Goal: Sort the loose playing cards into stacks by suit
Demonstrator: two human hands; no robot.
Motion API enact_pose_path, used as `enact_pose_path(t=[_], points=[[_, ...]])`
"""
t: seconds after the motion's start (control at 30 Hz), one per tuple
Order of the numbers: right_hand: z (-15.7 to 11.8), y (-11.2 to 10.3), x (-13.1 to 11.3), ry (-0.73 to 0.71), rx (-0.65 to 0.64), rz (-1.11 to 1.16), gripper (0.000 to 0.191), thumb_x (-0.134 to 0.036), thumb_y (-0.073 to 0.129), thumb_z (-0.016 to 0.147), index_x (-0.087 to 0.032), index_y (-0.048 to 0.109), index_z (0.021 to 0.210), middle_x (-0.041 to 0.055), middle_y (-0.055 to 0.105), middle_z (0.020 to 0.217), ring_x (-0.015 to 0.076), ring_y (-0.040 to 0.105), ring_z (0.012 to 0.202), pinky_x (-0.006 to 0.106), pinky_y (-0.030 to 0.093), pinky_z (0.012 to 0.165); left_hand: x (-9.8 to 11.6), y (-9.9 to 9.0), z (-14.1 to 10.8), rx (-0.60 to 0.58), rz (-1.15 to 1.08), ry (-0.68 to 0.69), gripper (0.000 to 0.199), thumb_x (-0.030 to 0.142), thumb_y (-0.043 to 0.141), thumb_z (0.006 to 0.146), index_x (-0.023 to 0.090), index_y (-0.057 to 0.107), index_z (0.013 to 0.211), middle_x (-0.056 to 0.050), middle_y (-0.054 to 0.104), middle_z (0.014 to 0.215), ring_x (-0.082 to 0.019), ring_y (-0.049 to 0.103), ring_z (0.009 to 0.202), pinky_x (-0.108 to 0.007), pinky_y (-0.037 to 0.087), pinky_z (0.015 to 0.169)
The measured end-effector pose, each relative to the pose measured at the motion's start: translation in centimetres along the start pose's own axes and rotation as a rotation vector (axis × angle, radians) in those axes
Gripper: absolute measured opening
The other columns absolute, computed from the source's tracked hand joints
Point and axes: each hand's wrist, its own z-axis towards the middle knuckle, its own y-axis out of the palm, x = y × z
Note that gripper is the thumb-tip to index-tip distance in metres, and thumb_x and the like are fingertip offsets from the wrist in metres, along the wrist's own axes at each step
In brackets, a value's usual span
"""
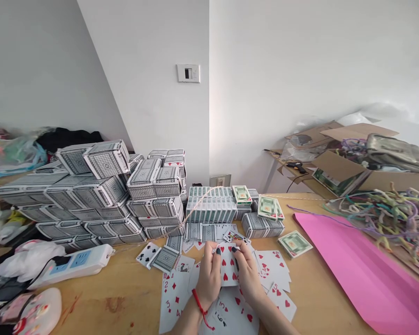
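Observation:
My left hand point(209, 274) and my right hand point(247, 272) grip a heart-suit playing card point(228, 265) between them, thumbs on its face. Whether more cards lie behind it I cannot tell. Under my wrists and to the right spread loose face-up cards point(282, 298), mostly hearts. Overlapping diamond cards point(174, 298) lie left of my left wrist. Beyond them are a face-down grey-backed card point(165, 258) and a face-up spade card point(147, 253). Behind my hands stands a row of green-edged card boxes point(211, 211).
Bundled grey-backed card decks point(101, 200) are stacked high at the left. Green card boxes point(295, 244) sit to the right, beside a pink sheet point(356, 270). Tangled yarn point(394, 218) and an open carton point(342, 177) are farther right. A white power strip point(78, 265) lies left.

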Motion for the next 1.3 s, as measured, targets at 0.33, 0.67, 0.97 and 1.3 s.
enact_pose_path(t=[0.33, 0.67, 0.97, 1.3], points=[[-0.2, 0.0, 0.0, 0.1, -0.043, 0.122, 0.012, -0.034, 0.042, 0.076, -0.025, 0.048, 0.079, -0.005, 0.047, 0.055, 0.0145, 0.042, 0.045, 0.024, 0.035, 0.043, -0.8, -0.1, -0.1, -0.015, 0.021, -0.011, 0.008, 0.023, 0.033, 0.083, 0.02, 0.041, 0.08, 0.005, 0.04, 0.061, -0.011, 0.037, 0.051, -0.021, 0.034, 0.051], [0.4, 0.3, 1.5, 0.2, -0.05, 0.229, 0.008, -0.03, 0.04, 0.073, -0.025, 0.046, 0.077, -0.0045, 0.043, 0.049, 0.0149, 0.042, 0.042, 0.024, 0.033, 0.039, -0.7, -0.3, 0.4, -0.076, -0.059, -0.041, 0.008, 0.028, 0.038, 0.079, 0.021, 0.04, 0.076, 0.009, 0.03, 0.047, -0.008, 0.026, 0.04, -0.019, 0.024, 0.04], [-0.1, 0.3, 0.1, 0.208, -0.099, 0.239, 0.006, -0.029, 0.043, 0.072, -0.025, 0.047, 0.074, -0.0023, 0.05, 0.055, 0.017, 0.049, 0.049, 0.026, 0.038, 0.045, -0.3, -0.3, 0.6, 0.006, 0.001, -0.012, 0.007, 0.022, 0.043, 0.07, 0.019, 0.049, 0.068, 0.008, 0.033, 0.047, -0.009, 0.03, 0.041, -0.02, 0.026, 0.042], [0.3, -0.3, 0.1, 0.258, -0.138, 0.269, 0.023, -0.04, 0.045, 0.074, -0.019, 0.054, 0.071, -0.0019, 0.048, 0.053, 0.0152, 0.046, 0.048, 0.025, 0.038, 0.046, -0.7, -0.7, 0.0, -0.011, 0.178, 0.168, 0.01, 0.017, 0.041, 0.072, 0.02, 0.049, 0.068, 0.004, 0.046, 0.051, -0.011, 0.041, 0.044, -0.02, 0.033, 0.047]])
